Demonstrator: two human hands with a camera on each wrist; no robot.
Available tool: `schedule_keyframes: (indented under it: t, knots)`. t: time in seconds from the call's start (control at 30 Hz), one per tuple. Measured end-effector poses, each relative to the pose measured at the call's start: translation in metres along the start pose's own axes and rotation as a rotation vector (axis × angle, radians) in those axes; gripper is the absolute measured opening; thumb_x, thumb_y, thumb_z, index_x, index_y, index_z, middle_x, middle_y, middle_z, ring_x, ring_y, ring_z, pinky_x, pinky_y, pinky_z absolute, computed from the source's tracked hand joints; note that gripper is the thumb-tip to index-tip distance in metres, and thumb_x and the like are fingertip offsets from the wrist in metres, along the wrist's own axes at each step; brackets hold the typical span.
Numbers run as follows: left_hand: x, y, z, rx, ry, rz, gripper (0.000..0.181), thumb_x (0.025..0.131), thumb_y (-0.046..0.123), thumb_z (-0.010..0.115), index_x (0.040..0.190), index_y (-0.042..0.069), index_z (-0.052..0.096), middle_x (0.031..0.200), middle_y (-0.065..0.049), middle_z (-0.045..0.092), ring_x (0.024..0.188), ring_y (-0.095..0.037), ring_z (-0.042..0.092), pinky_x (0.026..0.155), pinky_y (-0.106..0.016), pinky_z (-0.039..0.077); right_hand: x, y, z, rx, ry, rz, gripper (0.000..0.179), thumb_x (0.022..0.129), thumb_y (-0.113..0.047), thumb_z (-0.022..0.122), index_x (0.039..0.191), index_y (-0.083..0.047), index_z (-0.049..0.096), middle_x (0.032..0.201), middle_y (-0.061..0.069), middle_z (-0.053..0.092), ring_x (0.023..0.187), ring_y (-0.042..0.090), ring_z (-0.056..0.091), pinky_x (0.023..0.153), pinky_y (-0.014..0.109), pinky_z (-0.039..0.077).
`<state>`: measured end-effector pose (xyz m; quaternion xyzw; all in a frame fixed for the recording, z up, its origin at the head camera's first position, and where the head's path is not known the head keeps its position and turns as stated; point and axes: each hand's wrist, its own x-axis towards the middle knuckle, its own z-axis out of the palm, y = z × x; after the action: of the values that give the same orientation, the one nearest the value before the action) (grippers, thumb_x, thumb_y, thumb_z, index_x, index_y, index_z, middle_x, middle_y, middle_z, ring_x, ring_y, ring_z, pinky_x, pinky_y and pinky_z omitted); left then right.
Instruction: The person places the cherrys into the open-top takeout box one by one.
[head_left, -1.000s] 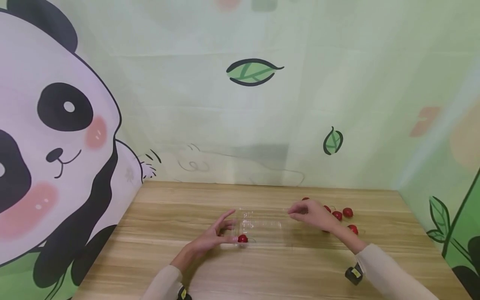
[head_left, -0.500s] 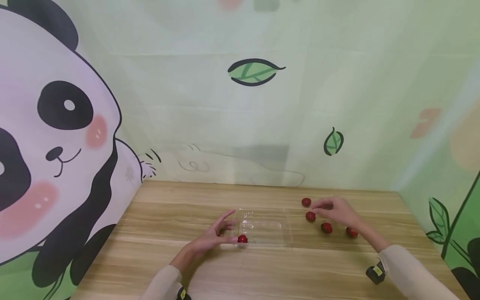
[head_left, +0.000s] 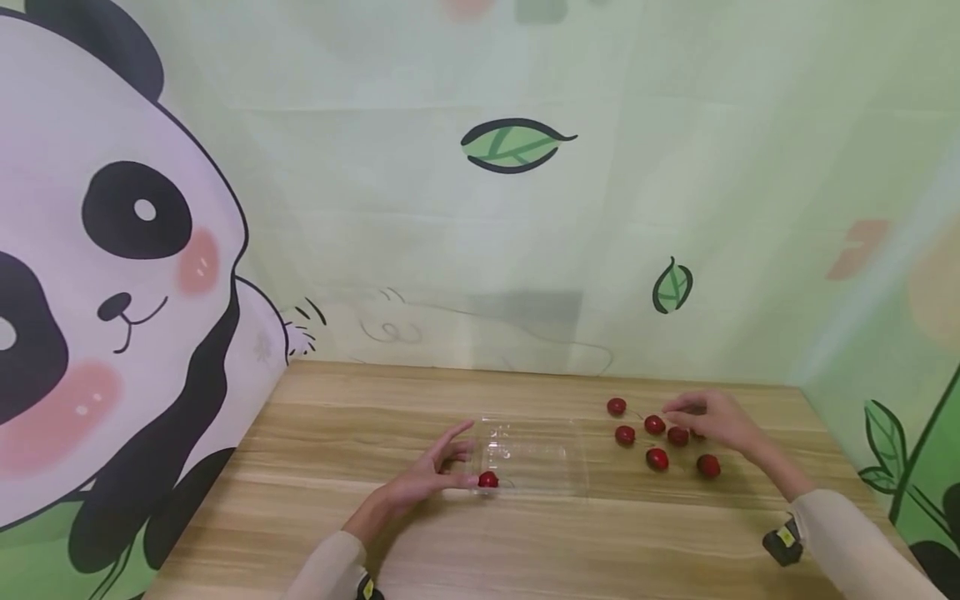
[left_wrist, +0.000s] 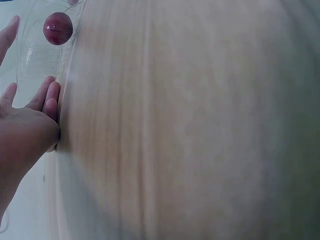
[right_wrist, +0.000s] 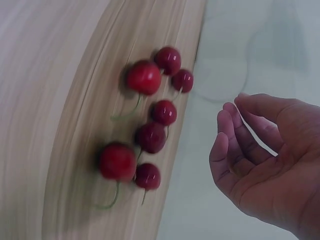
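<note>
The right hand (head_left: pixel 718 419) was pictured above seven loose cherries (head_left: pixel 657 459) at the right of a wood-grain table (head_left: pixel 375 404), having been carried rightward within the past second from the right end of a clear plastic box (head_left: pixel 540 454). Its fingers were loosely bent, the fingertips and thumb set narrowly apart, with nothing seen between them; whether any fruit was touched could not be told. Two cherries that had been hidden by the hand half a second earlier were brought back into sight, while one toward the far right was partly covered. At mid-table, the box was left unmoved, its left end flanked by the left hand (head_left: pixel 412 483), whose thumb and forefinger were spread wide toward the near and far corners. A single cherry (head_left: pixel 488 480) was contained in the box's near left corner, beside the thumb. With no cherry seen to have been shifted, the change was judged to be one of reach alone, the box's contents being left at one.
</note>
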<state>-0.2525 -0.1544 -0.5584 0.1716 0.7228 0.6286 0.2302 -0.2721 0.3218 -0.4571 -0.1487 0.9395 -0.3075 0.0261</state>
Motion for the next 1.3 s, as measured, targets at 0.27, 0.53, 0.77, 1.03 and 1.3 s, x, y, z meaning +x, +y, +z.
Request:
schedule_keyframes:
  t: [0.27, 0.53, 0.77, 1.03, 1.3]
  knots:
    - [0.0, -0.001, 0.001, -0.01, 0.004, -0.004, 0.094, 0.091, 0.014, 0.076, 0.164, 0.027, 0.019, 0.162, -0.019, 0.037, 0.147, -0.04, 0.034, 0.122, -0.062, 0.023, -0.01, 0.019, -0.011, 0.012, 0.008, 0.052, 0.025, 0.099, -0.012, 0.065, 0.113, 0.007, 0.072, 0.11, 0.024, 0.075, 0.096, 0.028, 0.07, 0.07, 0.026, 0.057]
    - [-0.001, 0.002, 0.001, -0.01, 0.006, -0.003, 0.093, 0.091, 0.014, 0.076, 0.164, 0.026, 0.019, 0.162, -0.019, 0.037, 0.147, -0.039, 0.034, 0.122, -0.06, 0.024, -0.022, 0.042, -0.016, 0.059, 0.002, 0.133, 0.032, 0.102, -0.017, 0.061, 0.119, 0.01, 0.068, 0.111, 0.025, 0.074, 0.09, 0.023, 0.071, 0.072, 0.029, 0.059]
    - [-0.003, 0.003, 0.0, -0.015, -0.006, 0.001, 0.094, 0.092, 0.013, 0.075, 0.164, 0.023, 0.017, 0.162, -0.021, 0.035, 0.146, -0.04, 0.034, 0.122, -0.061, 0.023, -0.03, 0.056, -0.022, 0.034, 0.021, 0.131, 0.033, 0.102, -0.017, 0.062, 0.118, 0.011, 0.068, 0.108, 0.028, 0.074, 0.086, 0.024, 0.072, 0.068, 0.027, 0.058]
    - [-0.002, 0.004, 0.001, -0.011, 0.004, 0.006, 0.094, 0.092, 0.012, 0.075, 0.164, 0.021, 0.017, 0.161, -0.022, 0.036, 0.145, -0.041, 0.035, 0.121, -0.062, 0.025, -0.035, 0.072, -0.024, -0.033, 0.044, 0.069, 0.023, 0.097, -0.01, 0.066, 0.11, 0.008, 0.071, 0.108, 0.026, 0.074, 0.087, 0.017, 0.07, 0.073, 0.023, 0.056]
    - [-0.002, 0.003, 0.002, -0.001, 0.005, 0.002, 0.094, 0.091, 0.014, 0.075, 0.164, 0.023, 0.017, 0.161, -0.022, 0.036, 0.144, -0.04, 0.036, 0.121, -0.061, 0.026, -0.042, 0.085, -0.019, -0.095, 0.011, 0.073, 0.021, 0.097, -0.008, 0.065, 0.109, 0.007, 0.072, 0.11, 0.028, 0.073, 0.098, 0.04, 0.07, 0.085, 0.048, 0.059]
